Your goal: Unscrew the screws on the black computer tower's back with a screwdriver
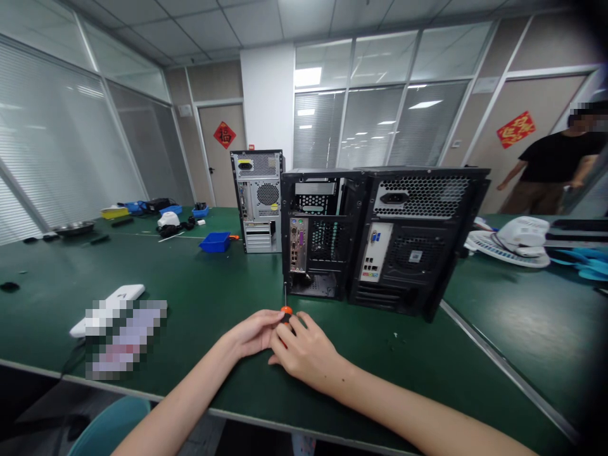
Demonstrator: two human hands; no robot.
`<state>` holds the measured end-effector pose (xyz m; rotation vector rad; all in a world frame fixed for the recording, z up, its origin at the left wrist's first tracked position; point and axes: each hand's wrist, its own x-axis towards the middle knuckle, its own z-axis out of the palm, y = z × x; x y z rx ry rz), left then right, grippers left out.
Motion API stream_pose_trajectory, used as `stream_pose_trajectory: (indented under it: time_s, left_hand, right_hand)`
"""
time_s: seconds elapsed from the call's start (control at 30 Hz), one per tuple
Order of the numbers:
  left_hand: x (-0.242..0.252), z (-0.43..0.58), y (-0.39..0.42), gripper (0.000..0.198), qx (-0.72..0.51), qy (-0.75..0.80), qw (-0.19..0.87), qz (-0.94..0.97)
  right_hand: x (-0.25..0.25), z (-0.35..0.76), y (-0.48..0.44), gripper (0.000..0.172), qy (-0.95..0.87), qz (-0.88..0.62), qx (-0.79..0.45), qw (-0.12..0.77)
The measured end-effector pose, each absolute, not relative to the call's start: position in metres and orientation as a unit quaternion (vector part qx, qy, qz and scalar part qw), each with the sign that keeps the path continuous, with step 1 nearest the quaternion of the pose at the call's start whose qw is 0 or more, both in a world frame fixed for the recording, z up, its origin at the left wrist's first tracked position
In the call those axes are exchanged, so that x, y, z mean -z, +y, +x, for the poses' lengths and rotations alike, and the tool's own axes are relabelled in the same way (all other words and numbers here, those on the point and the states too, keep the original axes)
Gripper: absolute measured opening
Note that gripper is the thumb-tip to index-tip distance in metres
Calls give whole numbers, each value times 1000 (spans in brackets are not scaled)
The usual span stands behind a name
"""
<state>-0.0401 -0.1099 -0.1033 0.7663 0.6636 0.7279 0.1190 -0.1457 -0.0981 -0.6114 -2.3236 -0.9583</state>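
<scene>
My left hand [251, 334] and my right hand [306, 351] meet on the green table [213, 304], just in front of a black computer case [323, 231]. Both are closed around a small screwdriver [285, 305] with an orange handle; its thin shaft points up toward the lower left corner of the case's rear panel. A second, larger black case [418, 237] stands right beside the first. A silver-backed case [257, 199] stands further back to the left.
A white device [118, 296] and a blurred item lie at the near left. Blue bins [215, 242], tools and a headset lie at the back left. A dismantled white fan [515, 240] lies on the right table. A person in a black shirt [553, 168] stands at the far right.
</scene>
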Motion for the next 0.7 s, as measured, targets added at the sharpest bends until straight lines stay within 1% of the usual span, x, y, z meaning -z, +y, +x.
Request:
stream_pose_trajectory:
  time_s: [0.3, 0.4, 0.57, 0.7]
  left_hand:
    - [111, -40, -105, 23, -361, 309, 809, 346]
    - [117, -41, -103, 24, -366, 313, 804, 349]
    - [123, -42, -101, 26, -359, 321, 800, 357]
    - [125, -42, -99, 31, -369, 331, 791, 357]
  right_hand:
    - [95, 120, -148, 44, -862, -232, 355, 278]
    - [94, 119, -150, 38, -860, -226, 362, 280]
    - [89, 116, -158, 22, -851, -179, 408, 279]
    - [86, 115, -162, 22, -852, -183, 408, 272]
